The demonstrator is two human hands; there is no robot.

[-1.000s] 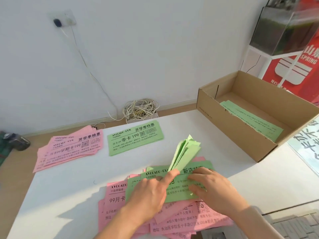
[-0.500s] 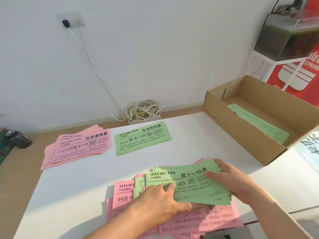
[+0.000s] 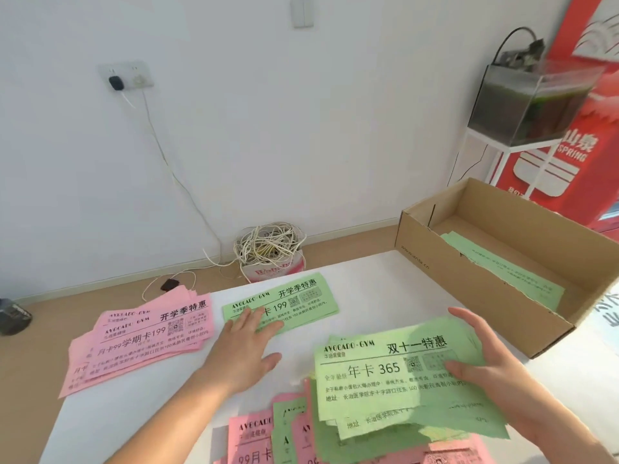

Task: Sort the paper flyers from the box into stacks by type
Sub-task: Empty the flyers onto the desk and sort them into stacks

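Head view, near to far, all placed vs. the cardboard box (image 3: 469,289). Nearest us, well left of the box & toward us, a mixed pile (image 3: 254,433) of pink & green flyers lies on the white table (image 3: 368,283). Our R hand (image 3: 485,370) holds a green bundle (image 3: 378,380) marked 365 just above that pile, near the box's front corner. Thumb is on top, fingers curled round its right edge. Our L hand (image 3: 244,349), further left of the box, is flat w/ fingers straight & spread, tips on the near edge of the green stack (image 3: 301,296) marked 199. Pink stack (image 3: 144,336) lies furthest left of the box, fanned out. Box itself is open-topped, w/ green flyers (image 3: 502,262) lying along its floor. Beyond the box's left end, on the floor, a tub (image 3: 273,267) holds coiled cables (image 3: 268,244).
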